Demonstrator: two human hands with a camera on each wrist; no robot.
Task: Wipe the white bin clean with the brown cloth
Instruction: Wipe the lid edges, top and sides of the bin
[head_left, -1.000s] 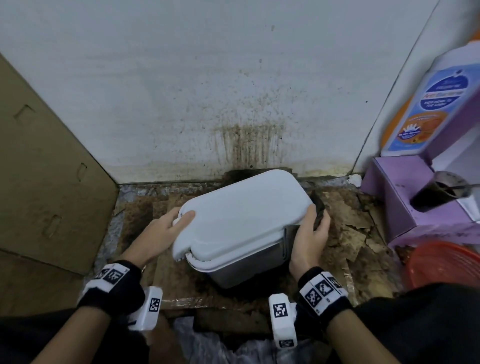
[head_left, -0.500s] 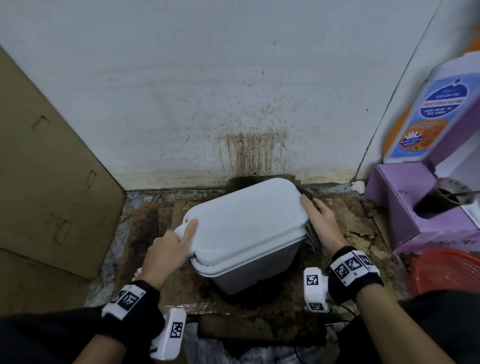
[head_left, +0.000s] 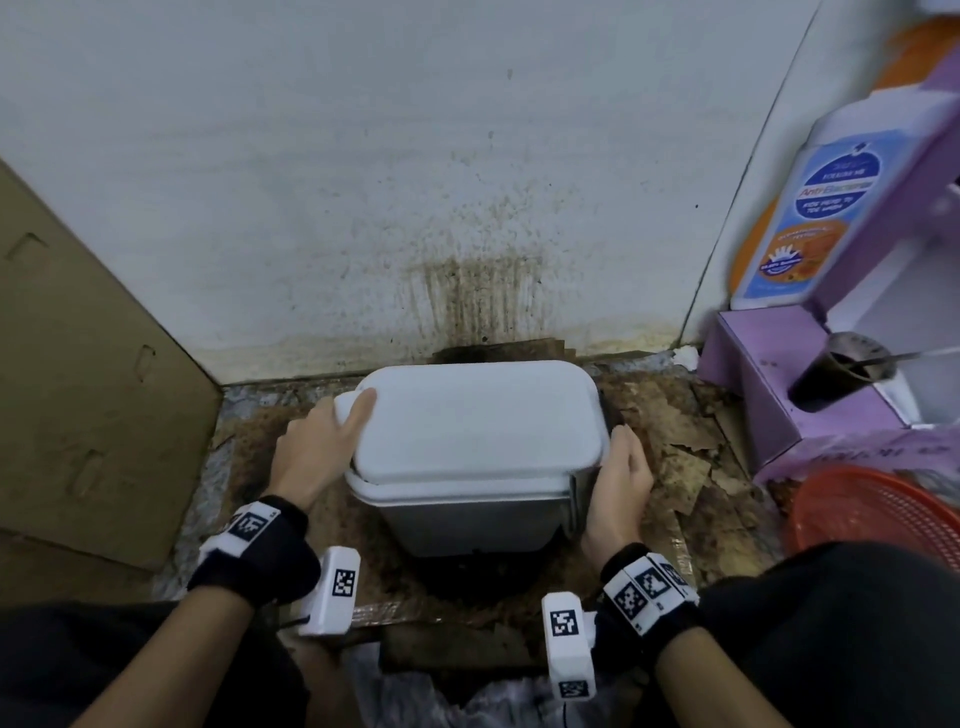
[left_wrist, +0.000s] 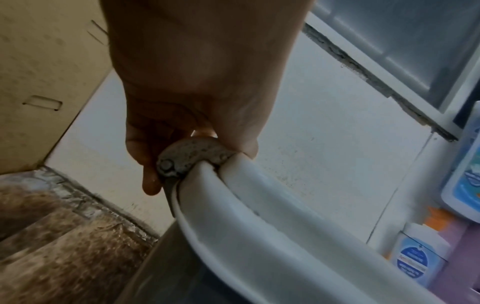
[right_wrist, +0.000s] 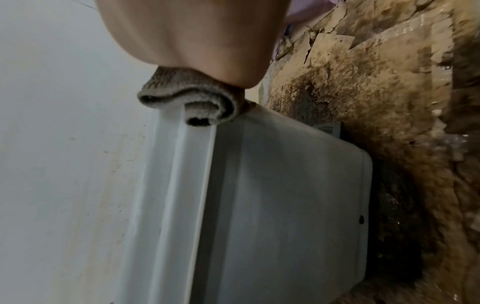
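Stained white wall (head_left: 363, 182) rises behind a floor (head_left: 670, 441) of damp, peeling brown cardboard, with a dark streaky patch on the wall just above the bin. Flat cardboard (head_left: 88, 374) leans at the left; at the right stand a purple box (head_left: 763, 384), a large blue-labelled bottle (head_left: 826, 208), a dark cup (head_left: 836, 374) and the edge of an orange basket (head_left: 872, 514).

Both forearms reach forward from below, each with a black wristband. The left hand (head_left: 311, 452) takes the bin's left end: its thumb lies over the lid's corner tab and its fingers curl under the speckled grey hinge (left_wrist: 192, 156), a closed grip on the bin. The right hand (head_left: 621, 473) presses flat against the bin's right side, with the folded brown cloth (right_wrist: 189, 105) bunched under the palm at the rim; whether its fingers curl round the cloth cannot be told.

The white bin (head_left: 478, 421) sits on the floor close to the wall, between the two hands, lid closed, its grey-white body narrowing below the rim.
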